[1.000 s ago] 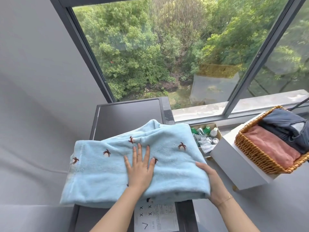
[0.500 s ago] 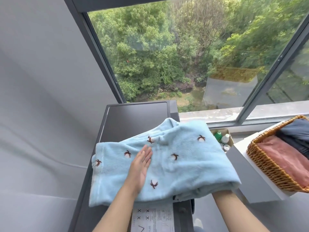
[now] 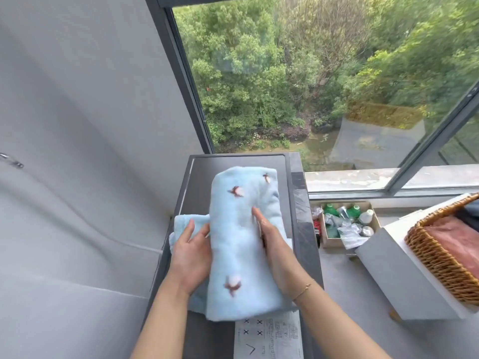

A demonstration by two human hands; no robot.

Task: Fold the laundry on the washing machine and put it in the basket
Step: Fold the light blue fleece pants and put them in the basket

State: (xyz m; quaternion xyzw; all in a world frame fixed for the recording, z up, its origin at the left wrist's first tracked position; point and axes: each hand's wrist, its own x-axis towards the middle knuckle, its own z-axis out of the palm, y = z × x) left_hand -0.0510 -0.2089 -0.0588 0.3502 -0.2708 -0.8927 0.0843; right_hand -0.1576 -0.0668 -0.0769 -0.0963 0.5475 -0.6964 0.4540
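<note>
A light blue towel (image 3: 241,250) with small brown and white flower motifs lies folded into a long narrow stack on the dark top of the washing machine (image 3: 233,161). My left hand (image 3: 190,257) rests flat against the stack's left side, on a lower layer that sticks out there. On the right side, my right hand (image 3: 276,251) presses with straight fingers on the top layer. The wicker basket (image 3: 438,263) stands at the right on a white cabinet (image 3: 394,275). It holds a pink folded cloth (image 3: 458,242) and a dark garment at the frame edge.
A cardboard box (image 3: 346,225) with several bottles sits on the floor between the washing machine and the cabinet. A printed paper sheet (image 3: 269,338) lies at the machine's near edge. A grey wall runs along the left; a large window is behind.
The towel's right half has been folded over to the left, making a narrow stack. My right hand came from under the right edge onto the top. My left hand shifted to the left side.
</note>
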